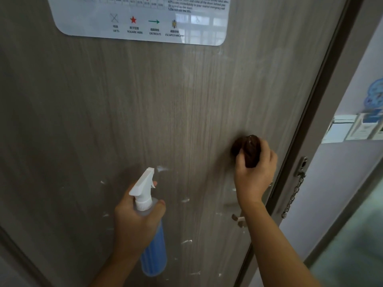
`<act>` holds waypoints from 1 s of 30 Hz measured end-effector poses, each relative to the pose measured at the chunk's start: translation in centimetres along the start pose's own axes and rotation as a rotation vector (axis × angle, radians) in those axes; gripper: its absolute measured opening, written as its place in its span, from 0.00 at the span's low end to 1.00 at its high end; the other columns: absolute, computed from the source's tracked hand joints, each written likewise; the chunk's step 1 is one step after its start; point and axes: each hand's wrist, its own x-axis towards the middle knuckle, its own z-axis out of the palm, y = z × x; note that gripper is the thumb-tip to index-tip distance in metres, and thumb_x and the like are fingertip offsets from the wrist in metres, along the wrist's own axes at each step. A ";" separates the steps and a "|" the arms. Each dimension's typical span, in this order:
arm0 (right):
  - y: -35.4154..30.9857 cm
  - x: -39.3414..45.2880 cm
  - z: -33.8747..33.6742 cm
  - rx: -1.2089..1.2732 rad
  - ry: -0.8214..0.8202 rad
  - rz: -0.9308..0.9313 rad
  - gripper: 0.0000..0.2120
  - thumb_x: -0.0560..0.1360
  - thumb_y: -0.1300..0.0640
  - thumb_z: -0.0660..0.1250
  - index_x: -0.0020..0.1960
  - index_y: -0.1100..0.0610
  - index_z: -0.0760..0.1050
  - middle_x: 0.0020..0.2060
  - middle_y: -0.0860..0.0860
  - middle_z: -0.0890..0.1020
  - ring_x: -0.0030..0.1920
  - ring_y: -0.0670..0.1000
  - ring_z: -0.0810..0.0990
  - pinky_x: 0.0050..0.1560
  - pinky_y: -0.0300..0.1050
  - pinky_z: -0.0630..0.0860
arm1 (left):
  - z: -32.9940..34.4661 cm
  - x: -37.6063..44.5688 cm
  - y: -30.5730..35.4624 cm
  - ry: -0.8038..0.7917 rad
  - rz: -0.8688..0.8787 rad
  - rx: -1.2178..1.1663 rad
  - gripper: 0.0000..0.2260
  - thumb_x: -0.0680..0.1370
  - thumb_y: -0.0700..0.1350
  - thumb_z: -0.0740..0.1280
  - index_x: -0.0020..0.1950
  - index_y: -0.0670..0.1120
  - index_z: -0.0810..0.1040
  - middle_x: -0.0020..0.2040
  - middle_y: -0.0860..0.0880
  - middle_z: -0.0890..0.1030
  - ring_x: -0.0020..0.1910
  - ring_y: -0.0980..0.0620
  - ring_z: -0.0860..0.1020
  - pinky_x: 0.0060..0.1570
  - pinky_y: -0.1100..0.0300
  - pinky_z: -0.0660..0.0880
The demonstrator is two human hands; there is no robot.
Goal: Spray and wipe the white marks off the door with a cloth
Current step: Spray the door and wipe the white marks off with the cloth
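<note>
A grey wood-grain door (145,104) fills the view. Several white marks (186,200) are scattered over its lower half, one right by the sprayer's nozzle. My left hand (134,222) grips a spray bottle (152,241) with blue liquid and a white trigger head, its nozzle pointing up and right at the door. My right hand (256,175) holds a bunched dark brown cloth (248,151) and presses it against the door, right of the bottle and above the handle.
A white evacuation sign (145,23) is fixed high on the door. The metal door handle (238,219) sits under my right forearm. A security chain (294,193) hangs on the door frame at the right. Beyond it is a pale wall with papers.
</note>
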 end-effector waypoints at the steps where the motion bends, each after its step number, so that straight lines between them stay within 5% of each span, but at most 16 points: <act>1: 0.1 -0.1 0.5 -0.008 -0.036 -0.012 0.25 0.76 0.56 0.74 0.71 0.50 0.72 0.59 0.56 0.74 0.57 0.56 0.77 0.57 0.48 0.77 | 0.0 0.1 -0.1 -0.005 -0.002 -0.001 0.20 0.70 0.25 0.75 0.48 0.49 0.79 0.40 0.51 0.83 0.33 0.58 0.81 0.33 0.70 0.76; 5: -0.1 -1.7 2.1 -0.112 -0.211 -0.120 0.29 0.72 0.59 0.75 0.70 0.50 0.71 0.58 0.59 0.73 0.55 0.62 0.76 0.51 0.58 0.80 | 0.1 0.2 -0.7 -0.017 0.004 0.013 0.16 0.70 0.26 0.76 0.49 0.44 0.80 0.39 0.51 0.83 0.34 0.55 0.82 0.34 0.68 0.77; 8: 0.0 -2.2 1.9 -0.187 -0.289 -0.251 0.31 0.68 0.60 0.77 0.69 0.50 0.71 0.56 0.58 0.74 0.53 0.62 0.77 0.43 0.54 0.80 | 0.4 0.2 -0.5 -0.024 -0.003 0.000 0.16 0.69 0.30 0.78 0.48 0.47 0.80 0.39 0.50 0.83 0.34 0.55 0.81 0.33 0.67 0.77; 13: 1.7 2.6 -0.1 -0.068 0.033 0.133 0.26 0.74 0.59 0.74 0.70 0.51 0.72 0.63 0.57 0.74 0.59 0.60 0.78 0.58 0.55 0.78 | 0.5 0.3 0.1 -0.034 0.019 0.003 0.19 0.70 0.26 0.75 0.45 0.50 0.79 0.38 0.49 0.82 0.31 0.57 0.80 0.31 0.68 0.76; 16: 2.1 2.8 0.4 -0.100 0.047 0.178 0.27 0.75 0.58 0.74 0.71 0.50 0.70 0.64 0.59 0.72 0.59 0.60 0.77 0.59 0.61 0.79 | 1.0 0.4 0.1 -0.046 0.017 -0.008 0.18 0.70 0.27 0.76 0.47 0.48 0.79 0.38 0.48 0.82 0.33 0.54 0.81 0.33 0.68 0.77; 20: 2.2 -1.6 1.0 -0.177 -0.203 -0.139 0.33 0.71 0.56 0.76 0.73 0.53 0.68 0.64 0.63 0.71 0.61 0.65 0.74 0.57 0.59 0.78 | 2.4 0.2 0.1 -0.069 0.002 -0.022 0.15 0.70 0.29 0.77 0.45 0.48 0.79 0.37 0.44 0.81 0.32 0.45 0.80 0.32 0.64 0.78; 24: 3.5 -0.7 -0.6 -0.198 -0.333 -0.295 0.31 0.74 0.56 0.74 0.73 0.55 0.67 0.62 0.61 0.72 0.57 0.62 0.76 0.51 0.57 0.81 | 4.2 -0.3 0.9 -0.082 0.021 -0.019 0.16 0.69 0.30 0.78 0.44 0.50 0.79 0.37 0.48 0.82 0.31 0.57 0.79 0.33 0.67 0.76; 30: 3.8 8.4 -2.8 -0.073 -0.012 -0.001 0.24 0.79 0.57 0.70 0.74 0.54 0.70 0.62 0.58 0.73 0.58 0.59 0.78 0.57 0.44 0.72 | 6.0 -1.0 1.4 -0.094 0.027 -0.005 0.18 0.70 0.24 0.75 0.46 0.48 0.81 0.38 0.45 0.81 0.31 0.55 0.80 0.33 0.64 0.78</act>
